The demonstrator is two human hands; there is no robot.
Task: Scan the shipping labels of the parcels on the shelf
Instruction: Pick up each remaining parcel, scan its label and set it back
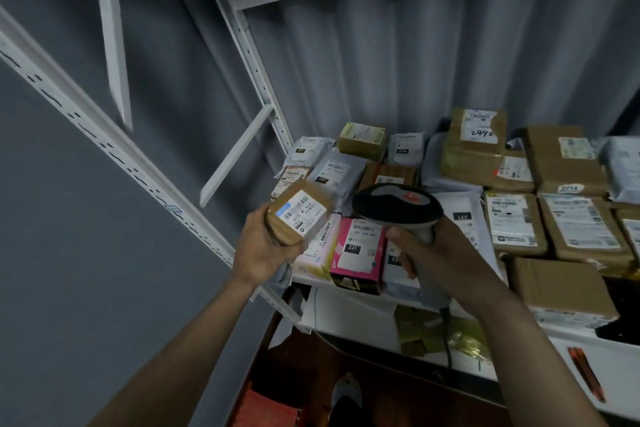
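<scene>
Now: left hand (258, 248) grips a small brown cardboard parcel (298, 213), white label up, raised just left of the pink box (358, 253) at the white shelf's (346, 284) front edge. Right hand (440, 253) clasps a grey-and-black handheld barcode scanner (398, 206), head above the pink box.

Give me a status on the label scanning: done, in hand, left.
Done: nothing visible marks any parcel as scanned, so that cannot be told. In hand: the left hand holds a small brown parcel label up, and the right hand grips the scanner beside it. Left: many labelled parcels lie on the shelf, including the pink box.
</scene>
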